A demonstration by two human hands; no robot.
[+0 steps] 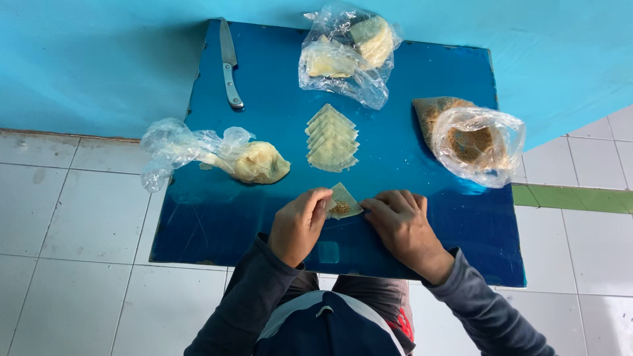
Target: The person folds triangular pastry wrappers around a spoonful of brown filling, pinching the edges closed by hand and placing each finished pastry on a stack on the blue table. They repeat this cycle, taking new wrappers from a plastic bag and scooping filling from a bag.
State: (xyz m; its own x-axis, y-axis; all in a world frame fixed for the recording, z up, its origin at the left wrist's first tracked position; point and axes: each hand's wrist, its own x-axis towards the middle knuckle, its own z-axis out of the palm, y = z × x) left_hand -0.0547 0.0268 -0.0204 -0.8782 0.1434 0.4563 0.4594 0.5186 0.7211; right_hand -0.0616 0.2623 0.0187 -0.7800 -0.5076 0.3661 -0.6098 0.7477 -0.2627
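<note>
two bare hands meet at the near middle of a blue table (217, 217), both on one small pastry wrapper (344, 202) with a dab of brown filling showing in its fold. the left hand (298, 226) has its grip clamped on the wrapper's left edge, fingers curled over it. the right hand (401, 224) lies flatter, fingertips pressed on the wrapper's right corner, grip closed down on it rather than spread.

at twelve o'clock from the wrapper sits a stack of folded triangles (331, 139), pale and overlapping. further on toward twelve, at the table's far edge, a clear plastic bag (345, 54) holds pale dough sheets. at two o'clock an open plastic bag (476, 142) holds brown crumbly filling, with a brownish paper-like sheet under it. at ten o'clock a crumpled clear bag (188, 148) trails over the table's left edge, a yellowish lump of dough (260, 163) at its mouth. at eleven o'clock, at the far edge, lies a steel knife (229, 62), blade pointing away. white floor tiles (72, 264) surround the table.
</note>
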